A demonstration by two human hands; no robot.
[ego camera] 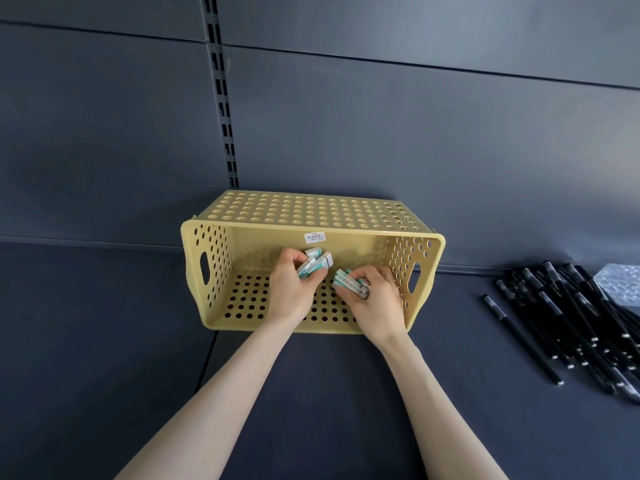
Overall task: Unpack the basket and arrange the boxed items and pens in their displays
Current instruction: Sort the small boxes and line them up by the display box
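A yellow perforated basket [214,271] lies tipped on its side on the dark shelf, its opening facing me. Both my hands reach inside it. My left hand [291,289] grips a few small white-and-teal boxes [317,263], fanned out above my fingers. My right hand [375,296] holds another small bunch of the same boxes [346,280], its fingers curled over them. A heap of black pens [568,313] lies on the shelf to the right of the basket.
The dark shelf surface [104,341] stretches to the left and in front of the basket. A slotted upright [223,98] runs up the back panel. A clear plastic pack [620,285] lies at the far right behind the pens.
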